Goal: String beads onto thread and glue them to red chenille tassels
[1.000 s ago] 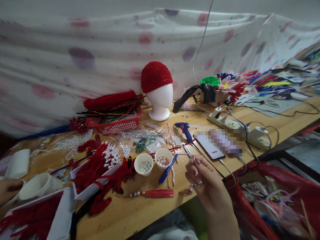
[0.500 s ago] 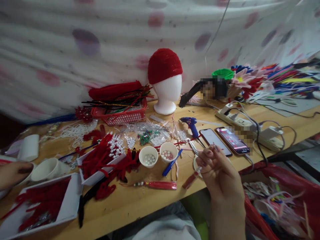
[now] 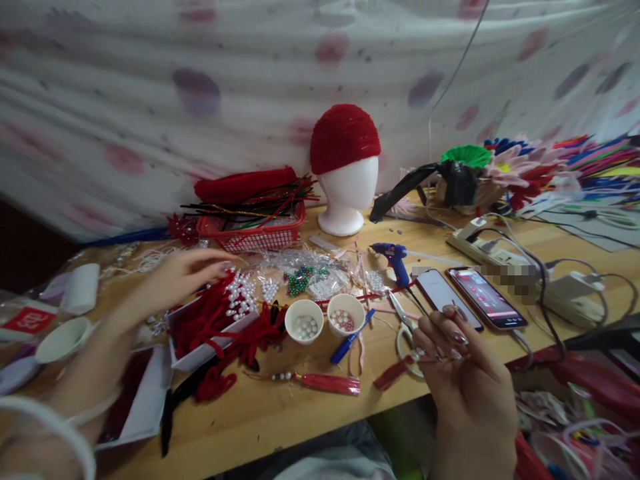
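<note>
The right hand (image 3: 465, 363) pinches narrowly, seemingly on the red tassel (image 3: 393, 375) near the table (image 3: 250, 437)'s near edge; whether the left hand (image 3: 200, 268) grips anything, I cannot tell; dipping low, it could scatter the white beads (image 3: 243, 295)

The right hand (image 3: 467, 373) has glossy pinkish nails (image 3: 459, 337) with silvery sparkle. Both forearms are bare. A smooth white band (image 3: 70, 437) curves by the left forearm, perhaps a bangle. Pale grey clothing (image 3: 330, 470) covers the lap.
</note>
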Demonstrator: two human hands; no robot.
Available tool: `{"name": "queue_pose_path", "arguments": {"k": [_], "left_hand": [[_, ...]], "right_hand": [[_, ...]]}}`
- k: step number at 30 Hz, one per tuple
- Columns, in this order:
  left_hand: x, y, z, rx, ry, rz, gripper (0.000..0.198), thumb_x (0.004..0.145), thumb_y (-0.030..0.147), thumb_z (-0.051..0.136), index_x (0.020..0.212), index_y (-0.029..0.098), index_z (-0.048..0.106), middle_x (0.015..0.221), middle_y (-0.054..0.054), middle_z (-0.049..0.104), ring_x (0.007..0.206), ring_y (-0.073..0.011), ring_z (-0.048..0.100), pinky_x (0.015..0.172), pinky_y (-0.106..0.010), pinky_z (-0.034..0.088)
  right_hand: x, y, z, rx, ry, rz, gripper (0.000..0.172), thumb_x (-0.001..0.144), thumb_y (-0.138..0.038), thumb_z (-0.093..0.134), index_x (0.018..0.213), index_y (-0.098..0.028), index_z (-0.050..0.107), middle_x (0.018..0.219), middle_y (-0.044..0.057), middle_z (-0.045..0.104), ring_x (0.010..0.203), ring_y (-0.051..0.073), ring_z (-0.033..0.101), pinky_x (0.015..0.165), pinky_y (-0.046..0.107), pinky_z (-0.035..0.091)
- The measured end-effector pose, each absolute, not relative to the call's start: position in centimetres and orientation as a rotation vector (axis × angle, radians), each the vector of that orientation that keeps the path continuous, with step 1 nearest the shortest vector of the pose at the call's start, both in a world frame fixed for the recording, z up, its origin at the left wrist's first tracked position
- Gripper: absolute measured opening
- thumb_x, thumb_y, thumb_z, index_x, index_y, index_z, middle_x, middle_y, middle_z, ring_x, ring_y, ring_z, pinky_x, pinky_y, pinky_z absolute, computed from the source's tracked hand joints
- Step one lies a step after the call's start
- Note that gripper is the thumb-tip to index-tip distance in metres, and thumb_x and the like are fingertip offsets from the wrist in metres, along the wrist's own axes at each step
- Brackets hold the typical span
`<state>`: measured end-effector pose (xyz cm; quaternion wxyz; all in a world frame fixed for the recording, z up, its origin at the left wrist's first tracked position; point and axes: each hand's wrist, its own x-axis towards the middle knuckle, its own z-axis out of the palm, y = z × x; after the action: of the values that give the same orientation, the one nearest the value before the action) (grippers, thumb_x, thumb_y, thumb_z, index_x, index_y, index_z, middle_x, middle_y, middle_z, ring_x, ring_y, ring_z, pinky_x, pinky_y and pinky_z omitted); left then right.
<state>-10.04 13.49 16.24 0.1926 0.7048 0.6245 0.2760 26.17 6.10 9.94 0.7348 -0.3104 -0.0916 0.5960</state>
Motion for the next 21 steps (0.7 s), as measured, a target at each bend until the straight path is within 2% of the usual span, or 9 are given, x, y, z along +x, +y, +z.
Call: {"name": "queue_pose_path", "arguments": {"k": [2,4,6,7,10,15,21], "left_hand": [[-6.8,17.3,13.9,2.259,1.614,0.454,0.036,0.093,0.021,0.049,0.12,0.014,0.072,0.126,-0.01,0.074,0.116,-0.0237,0.067,0.106,-0.04,0.047],[-3.9,20.8,11.8,2.304,1.568,0.346,0.04,0.094,0.012,0.043,0.123,0.014,0.07,0.135,-0.01,0.069,0.127,-0.022,0.061,0.111,-0.037,0.043],[-1.9,23.7,10.2,2.303,1.543,0.2,0.031,0.097,0.012,0.048,0.117,0.014,0.071,0.127,-0.011,0.072,0.118,-0.0222,0.066,0.106,-0.038,0.05],[-1.3,24.7,9.6,2.299,1.525,0.119,0.023,0.098,0.019,0.055,0.116,0.014,0.07,0.123,-0.011,0.072,0.112,-0.0233,0.068,0.1,-0.042,0.054],[-0.5,26.7,8.4,2.29,1.483,-0.097,0.031,0.095,0.034,0.067,0.12,0.016,0.066,0.124,-0.009,0.068,0.104,-0.0252,0.068,0.088,-0.045,0.059],[0.2,27.6,7.6,2.286,1.481,-0.301,0.033,0.096,0.035,0.065,0.125,0.017,0.064,0.128,-0.01,0.065,0.107,-0.0261,0.067,0.089,-0.045,0.059],[1.1,27.5,7.4,2.272,1.514,-0.339,0.034,0.096,0.034,0.065,0.126,0.018,0.063,0.129,-0.01,0.065,0.108,-0.0262,0.067,0.089,-0.046,0.058]], "right_hand": [[26.2,6.0,9.9,-0.711,-0.2,1.306,0.036,0.056,-0.018,0.096,0.074,-0.014,0.065,0.059,-0.009,0.045,0.05,0.004,0.038,0.043,0.014,0.041],[26.2,5.6,9.8,-0.739,-0.192,1.305,0.034,0.057,-0.02,0.095,0.073,-0.015,0.065,0.059,-0.008,0.044,0.05,0.004,0.038,0.043,0.013,0.042],[26.2,5.2,9.7,-0.745,-0.182,1.305,0.032,0.059,-0.02,0.094,0.073,-0.015,0.066,0.059,-0.007,0.044,0.051,0.005,0.038,0.044,0.013,0.041],[26.2,5.0,9.7,-0.741,-0.181,1.31,0.03,0.06,-0.02,0.094,0.073,-0.015,0.066,0.059,-0.007,0.044,0.051,0.005,0.038,0.044,0.013,0.042],[26.3,4.6,9.4,-0.728,-0.192,1.342,0.029,0.063,-0.022,0.093,0.07,-0.016,0.066,0.059,-0.006,0.045,0.051,0.006,0.039,0.046,0.014,0.044],[26.2,4.8,9.1,-0.708,-0.211,1.391,0.029,0.064,-0.023,0.093,0.068,-0.016,0.065,0.058,-0.005,0.045,0.051,0.006,0.039,0.046,0.015,0.045],[25.6,5.2,9.1,-0.717,-0.242,1.427,0.028,0.065,-0.024,0.093,0.069,-0.016,0.067,0.057,-0.006,0.041,0.05,0.005,0.036,0.045,0.014,0.042]]}}
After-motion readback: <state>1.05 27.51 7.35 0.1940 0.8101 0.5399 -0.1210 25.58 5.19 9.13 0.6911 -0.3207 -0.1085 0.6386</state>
